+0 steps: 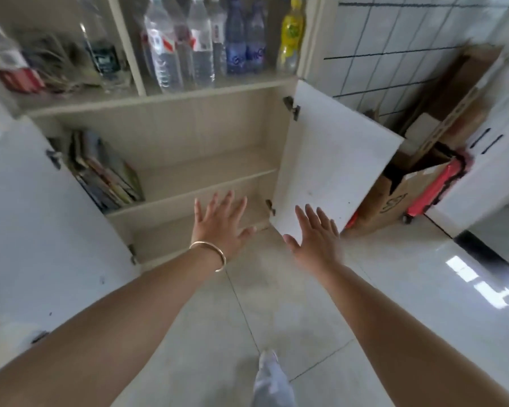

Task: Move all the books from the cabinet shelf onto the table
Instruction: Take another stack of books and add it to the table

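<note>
Several thin books (106, 171) lean together at the left end of the cabinet shelf (206, 183), tilted against the left wall. The rest of that shelf is bare. My left hand (221, 224), with a gold bangle on the wrist, reaches forward with fingers spread, in front of the lower compartment and right of the books. My right hand (315, 233) is stretched out beside it, fingers straight, in front of the lower corner of the open right door (335, 165). Neither hand holds anything. No table is in view.
The left cabinet door (41, 224) stands open too. Behind glass above stand several water bottles (188, 42) and a yellow bottle (291, 33). Cardboard boxes (394, 201) and a red item lean against the tiled wall on the right. The floor is pale tile.
</note>
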